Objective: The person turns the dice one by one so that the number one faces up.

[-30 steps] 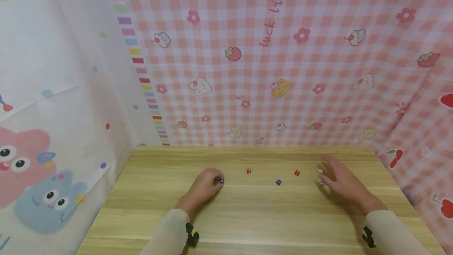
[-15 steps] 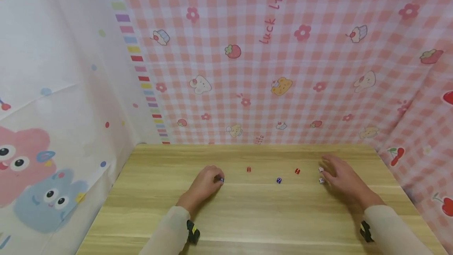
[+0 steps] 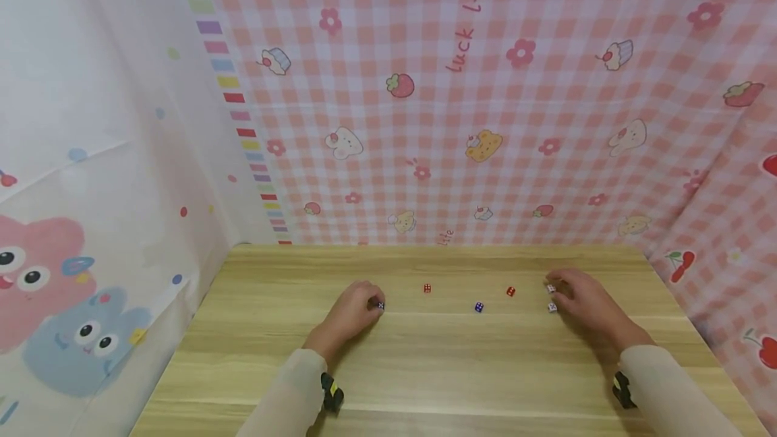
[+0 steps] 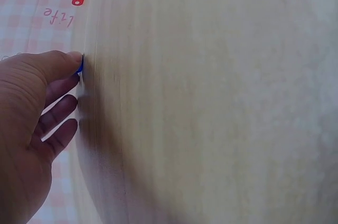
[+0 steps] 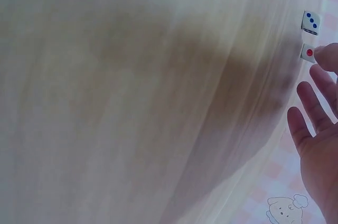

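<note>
The held blue die (image 3: 380,305) is at the left part of the surface (image 3: 425,363), between the thumb and fingers of the left hand (image 3: 351,309). It is a cube, its edges of like length, with a pipped face turned up toward the head camera; the count is too small to read. In the left wrist view only a strip of blue shows beside the thumb.

The far white die (image 5: 307,53) presents one red pip toward the right wrist camera. The right hand (image 3: 583,295) is narrow about it, forefinger behind and thumb beside; whether it is gripped cannot be told. Just nearer the person, the near white die (image 5: 311,22) shows three blue pips on a slant.

Between the hands lie three more dice, well apart. The left red die (image 3: 427,288) sits roughly square to the rear edge; the right red die (image 3: 511,291) and the loose blue die (image 3: 479,307) sit turned at an angle.

The surface is pale wood-grained, its grain running left to right. Behind it hangs a pink-and-white checked cloth (image 3: 370,113) printed with flowers, cupcakes and lettering; a white cloth (image 3: 91,113) with dots and cartoon figures covers the left side. Both sleeves (image 3: 288,383) are pale, with a black band (image 3: 332,393) at each wrist.
</note>
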The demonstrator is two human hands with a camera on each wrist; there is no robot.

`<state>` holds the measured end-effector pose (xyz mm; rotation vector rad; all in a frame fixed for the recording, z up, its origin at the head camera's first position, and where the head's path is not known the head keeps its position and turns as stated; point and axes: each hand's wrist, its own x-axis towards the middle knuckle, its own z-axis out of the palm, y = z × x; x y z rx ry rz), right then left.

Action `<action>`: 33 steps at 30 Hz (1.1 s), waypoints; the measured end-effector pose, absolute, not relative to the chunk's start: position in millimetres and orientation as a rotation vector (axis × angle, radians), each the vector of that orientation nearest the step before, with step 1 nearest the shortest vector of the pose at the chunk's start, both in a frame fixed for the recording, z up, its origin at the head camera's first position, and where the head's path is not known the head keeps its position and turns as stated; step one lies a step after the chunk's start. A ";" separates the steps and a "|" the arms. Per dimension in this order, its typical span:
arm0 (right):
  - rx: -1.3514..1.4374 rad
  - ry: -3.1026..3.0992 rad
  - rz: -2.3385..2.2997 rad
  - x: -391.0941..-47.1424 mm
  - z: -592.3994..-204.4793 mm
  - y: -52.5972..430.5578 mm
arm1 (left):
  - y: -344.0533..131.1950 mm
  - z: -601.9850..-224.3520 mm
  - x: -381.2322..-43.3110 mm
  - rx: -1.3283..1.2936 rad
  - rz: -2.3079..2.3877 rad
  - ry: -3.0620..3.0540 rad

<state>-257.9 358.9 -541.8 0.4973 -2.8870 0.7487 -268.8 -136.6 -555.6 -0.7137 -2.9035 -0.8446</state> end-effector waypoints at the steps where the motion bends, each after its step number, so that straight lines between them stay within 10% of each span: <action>1: 0.490 -2.888 0.753 -258.6 -542.4 358.5 | -136.6 -555.9 -269.2 -0.710 -0.842 -2.907; 33: 0.493 -2.898 0.704 -269.2 -546.4 355.3 | -135.9 -552.5 -266.7 -0.692 -0.871 -2.910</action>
